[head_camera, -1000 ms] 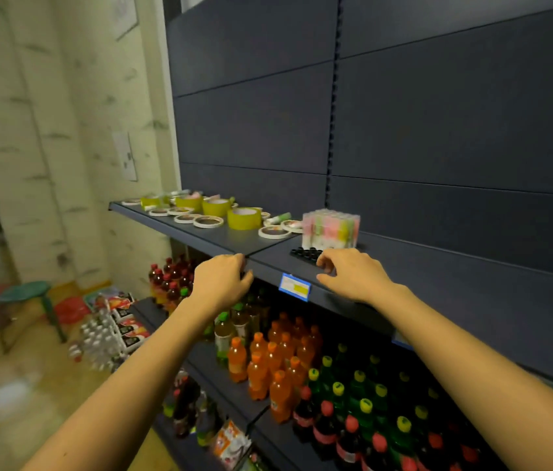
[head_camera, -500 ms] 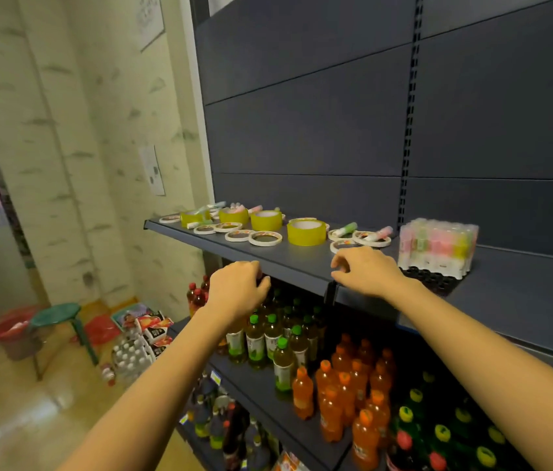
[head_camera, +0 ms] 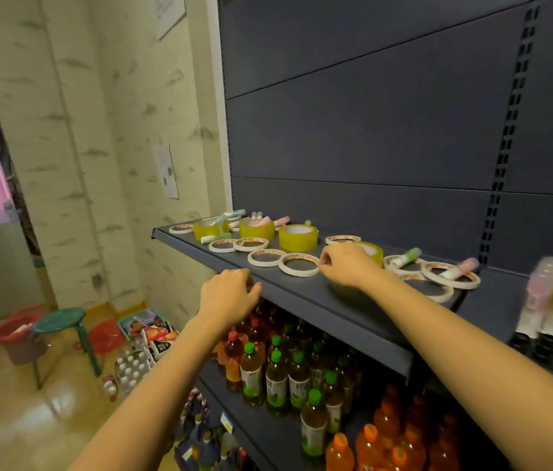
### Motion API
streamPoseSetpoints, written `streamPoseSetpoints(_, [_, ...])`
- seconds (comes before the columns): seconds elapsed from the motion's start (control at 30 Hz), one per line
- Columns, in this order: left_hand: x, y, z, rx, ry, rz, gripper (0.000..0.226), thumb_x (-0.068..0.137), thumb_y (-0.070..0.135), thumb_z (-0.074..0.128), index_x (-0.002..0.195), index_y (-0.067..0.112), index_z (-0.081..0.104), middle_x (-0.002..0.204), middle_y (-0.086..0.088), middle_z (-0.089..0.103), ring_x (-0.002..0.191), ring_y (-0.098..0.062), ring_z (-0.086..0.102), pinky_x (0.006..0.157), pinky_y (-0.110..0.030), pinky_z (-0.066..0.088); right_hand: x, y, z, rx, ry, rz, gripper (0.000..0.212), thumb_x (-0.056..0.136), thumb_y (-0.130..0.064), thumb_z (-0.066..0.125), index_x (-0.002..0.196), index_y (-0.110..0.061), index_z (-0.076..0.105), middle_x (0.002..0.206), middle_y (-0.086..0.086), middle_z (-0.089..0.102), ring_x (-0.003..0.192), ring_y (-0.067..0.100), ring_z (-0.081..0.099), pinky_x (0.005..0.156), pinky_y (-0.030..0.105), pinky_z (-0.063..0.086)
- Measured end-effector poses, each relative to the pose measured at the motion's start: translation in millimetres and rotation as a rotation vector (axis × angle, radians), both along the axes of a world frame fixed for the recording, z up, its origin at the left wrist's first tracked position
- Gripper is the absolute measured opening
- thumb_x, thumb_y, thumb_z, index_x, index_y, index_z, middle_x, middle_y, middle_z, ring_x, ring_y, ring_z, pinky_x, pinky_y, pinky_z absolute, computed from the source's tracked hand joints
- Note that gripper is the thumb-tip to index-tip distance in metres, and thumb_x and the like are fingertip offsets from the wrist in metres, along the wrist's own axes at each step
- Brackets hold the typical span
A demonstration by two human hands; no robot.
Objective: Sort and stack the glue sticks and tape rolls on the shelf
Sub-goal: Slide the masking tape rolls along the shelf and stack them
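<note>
Head view: shelf edge (head_camera: 302, 302) is gripped by left hand (head_camera: 229, 295), likely for bracing — tape ring (head_camera: 293, 272) rim is pinched by right hand (head_camera: 346, 268) for stacking.

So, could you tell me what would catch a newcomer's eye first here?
Bright yellow tape rolls stand among flat white tape rings and scattered glue sticks on the dark shelf. Two bare arms stretch toward it, the right hand at a ring, the left hand at the shelf's front edge. Below stand rows of green-capped and orange bottles.
</note>
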State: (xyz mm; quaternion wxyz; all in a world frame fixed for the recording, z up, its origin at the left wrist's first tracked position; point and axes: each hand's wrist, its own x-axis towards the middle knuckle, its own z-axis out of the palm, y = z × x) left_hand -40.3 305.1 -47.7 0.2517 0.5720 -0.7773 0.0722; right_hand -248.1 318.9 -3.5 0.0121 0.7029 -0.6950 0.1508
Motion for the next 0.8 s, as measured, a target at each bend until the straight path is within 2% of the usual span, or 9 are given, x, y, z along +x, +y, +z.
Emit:
streamPoseSetpoints(0.13, [4, -42, 3, 0.023, 0.020, 0.036, 0.033, 0.093, 0.043, 0.043, 0.101, 0.016, 0.062, 0.104, -0.006, 0.067, 0.095, -0.024, 0.061, 0.066, -0.030, 0.040, 3, -50, 4, -0.001, 0.082, -0.016, 0.025, 0.091, -0.013, 0.050, 0.109, -0.005, 0.066, 0.118, 0.018, 0.061, 0.108, 0.034, 0.057, 0.091, 0.040, 0.049])
streamPoseSetpoints(0.33, [7, -84, 2, 0.045, 0.061, 0.038, 0.032, 0.092, 0.042, 0.045, 0.094, 0.016, 0.064, 0.098, -0.006, 0.068, 0.091, -0.025, 0.062, 0.068, -0.031, 0.043, 18, -102, -1, 0.050, 0.287, -0.087, 0.031, 0.093, -0.005, 0.044, 0.123, -0.001, 0.054, 0.128, 0.021, 0.053, 0.118, 0.036, 0.052, 0.091, 0.039, 0.046])
streamPoseSetpoints(0.4, [9, -98, 6, 0.035, 0.069, 0.056, 0.034, 0.092, 0.041, 0.044, 0.091, 0.014, 0.065, 0.096, -0.007, 0.068, 0.092, -0.028, 0.062, 0.067, -0.031, 0.042, 20, -115, -2, 0.076, 0.335, -0.107, 0.031, 0.093, -0.007, 0.046, 0.123, -0.001, 0.053, 0.128, 0.019, 0.053, 0.119, 0.035, 0.052, 0.091, 0.038, 0.046])
streamPoseSetpoints(0.53, [12, -129, 12, 0.075, 0.054, 0.048, 0.038, 0.093, 0.044, 0.043, 0.096, 0.013, 0.064, 0.100, -0.008, 0.067, 0.094, -0.029, 0.062, 0.077, -0.037, 0.049, 22, -134, -2, 0.106, 0.395, -0.150, 0.032, 0.094, -0.014, 0.048, 0.124, -0.002, 0.053, 0.129, 0.017, 0.053, 0.120, 0.033, 0.051, 0.092, 0.038, 0.046])
streamPoseSetpoints(0.7, [11, -172, 8, 0.130, -0.025, 0.017, 0.041, 0.093, 0.045, 0.041, 0.104, 0.012, 0.063, 0.108, -0.010, 0.063, 0.101, -0.028, 0.059, 0.074, -0.036, 0.044, 26, -144, 0, 0.186, 0.450, -0.211, 0.029, 0.094, -0.011, 0.048, 0.120, -0.002, 0.056, 0.125, 0.016, 0.056, 0.113, 0.032, 0.056, 0.082, 0.037, 0.047])
streamPoseSetpoints(0.8, [10, -194, 5, 0.158, -0.099, -0.009, 0.047, 0.093, 0.050, 0.039, 0.105, 0.009, 0.060, 0.113, -0.011, 0.062, 0.103, -0.029, 0.059, 0.073, -0.035, 0.042, 28, -141, 6, 0.148, 0.429, -0.282, 0.029, 0.094, -0.008, 0.044, 0.120, -0.002, 0.056, 0.123, 0.016, 0.056, 0.112, 0.034, 0.056, 0.076, 0.037, 0.042])
